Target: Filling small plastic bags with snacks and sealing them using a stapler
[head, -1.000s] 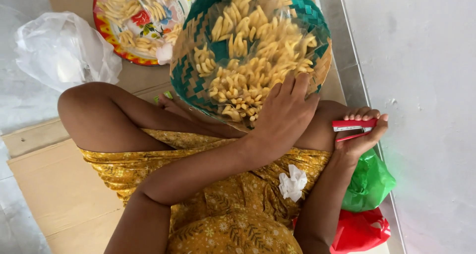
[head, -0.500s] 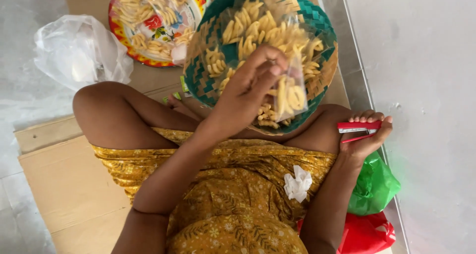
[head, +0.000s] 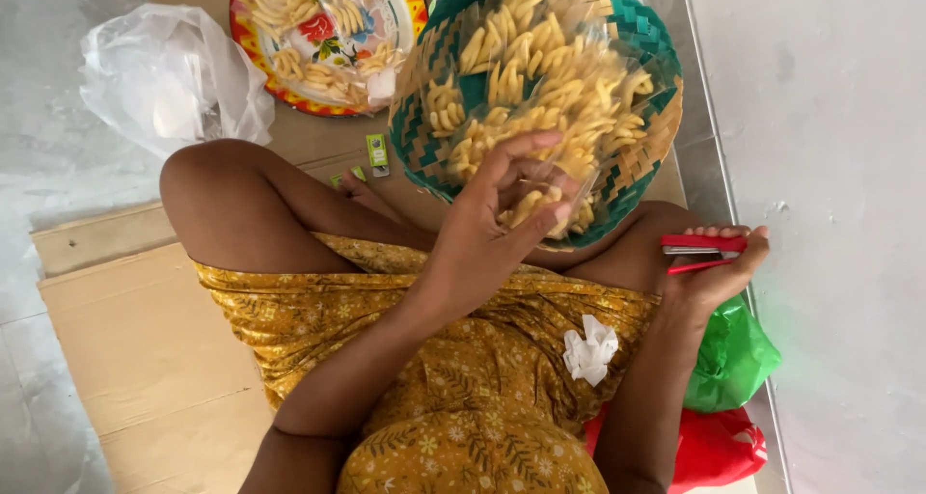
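Beside the wall [head: 830,166], right hand [head: 719,267] grips stapler [head: 702,251]; left hand [head: 487,233] pinches snack packet [head: 540,205].

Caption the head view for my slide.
Left hand lifts a small clear bag of snacks over the woven basket; right hand holds a red stapler.

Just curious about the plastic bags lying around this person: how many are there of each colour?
Clear bag: 1
Green bag: 1
Red bag: 1
Total: 3, not counting the small snack packets on the plate and in the left hand.
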